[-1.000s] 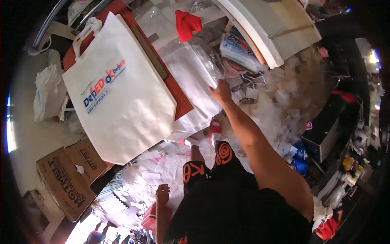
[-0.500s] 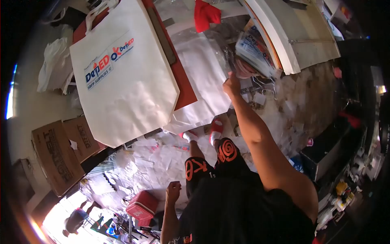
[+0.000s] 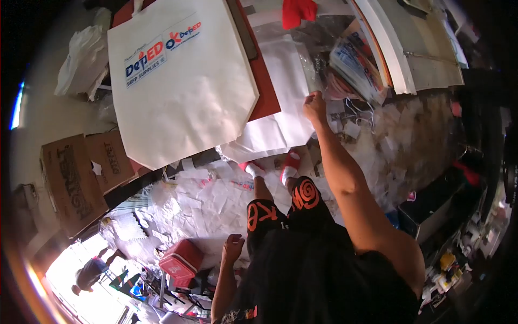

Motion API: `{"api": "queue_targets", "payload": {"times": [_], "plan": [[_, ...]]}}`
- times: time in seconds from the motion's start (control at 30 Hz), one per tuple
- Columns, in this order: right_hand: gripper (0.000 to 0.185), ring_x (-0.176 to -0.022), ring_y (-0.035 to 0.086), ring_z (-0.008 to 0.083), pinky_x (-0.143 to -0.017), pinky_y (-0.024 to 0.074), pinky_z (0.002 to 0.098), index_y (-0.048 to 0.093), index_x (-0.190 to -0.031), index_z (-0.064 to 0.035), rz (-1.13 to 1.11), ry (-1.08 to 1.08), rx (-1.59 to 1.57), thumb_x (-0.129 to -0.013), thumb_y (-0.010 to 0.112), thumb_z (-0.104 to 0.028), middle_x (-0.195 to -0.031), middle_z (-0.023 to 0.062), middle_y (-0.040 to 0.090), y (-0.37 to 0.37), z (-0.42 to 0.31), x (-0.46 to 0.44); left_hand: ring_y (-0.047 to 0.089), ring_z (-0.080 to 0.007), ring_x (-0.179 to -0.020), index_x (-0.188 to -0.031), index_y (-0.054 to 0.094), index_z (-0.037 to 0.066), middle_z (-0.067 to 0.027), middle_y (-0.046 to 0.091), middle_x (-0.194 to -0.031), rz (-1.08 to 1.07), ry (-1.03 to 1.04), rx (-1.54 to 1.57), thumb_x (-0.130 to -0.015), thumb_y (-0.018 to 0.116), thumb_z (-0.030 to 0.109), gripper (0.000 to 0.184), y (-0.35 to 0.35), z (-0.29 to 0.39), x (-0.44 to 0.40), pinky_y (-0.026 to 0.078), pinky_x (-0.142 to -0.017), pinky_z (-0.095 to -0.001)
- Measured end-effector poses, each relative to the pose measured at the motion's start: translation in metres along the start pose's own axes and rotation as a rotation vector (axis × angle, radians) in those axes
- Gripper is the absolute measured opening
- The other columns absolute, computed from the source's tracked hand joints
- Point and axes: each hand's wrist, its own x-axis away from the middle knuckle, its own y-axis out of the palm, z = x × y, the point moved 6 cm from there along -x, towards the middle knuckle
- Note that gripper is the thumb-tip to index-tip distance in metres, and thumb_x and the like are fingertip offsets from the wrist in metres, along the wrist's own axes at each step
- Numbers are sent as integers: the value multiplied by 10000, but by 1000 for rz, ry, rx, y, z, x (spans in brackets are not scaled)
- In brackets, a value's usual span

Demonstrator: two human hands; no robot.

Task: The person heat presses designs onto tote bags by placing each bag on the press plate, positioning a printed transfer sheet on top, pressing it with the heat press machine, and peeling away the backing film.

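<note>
My right hand is closed on the right edge of a flat white bag, beside clear plastic. A large white tote bag with red and blue print overlaps it on the left, over a red-brown board. Down by my left side hangs my left hand, its fingers loosely bent and apart, with nothing visible in it.
Printed packs lie beside a pale panel. Red cloth is at the top, cardboard boxes at left. Scraps litter the floor near a red cooler. Another person is at lower left.
The view has shifted, so the bags sit higher and further right. My right hand stays at the flat bag's edge. More of the red cooler and the other person shows.
</note>
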Motion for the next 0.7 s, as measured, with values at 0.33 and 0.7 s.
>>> {"api": "queue_targets", "payload": {"times": [0.33, 0.7], "plan": [[325, -875, 611, 260, -760, 494, 393, 525, -1071, 5, -54, -93, -533, -851, 614, -218, -968, 163, 626, -68, -43, 22, 666, -167, -904, -1179, 634, 87, -46, 706, -1045, 31, 117, 322, -946, 567, 428, 419, 7, 63, -134, 531, -754, -313], [295, -838, 620, 202, -724, 497, 352, 647, -1034, 16, -529, 310, -628, -837, 585, -194, -969, 120, 651, -188, -24, 152, 601, -262, -1114, -1349, 492, 78, -173, 583, -1303, -465, -18, 660, -841, 623, 664, 786, 30, 250, -132, 500, -862, -431]]}}
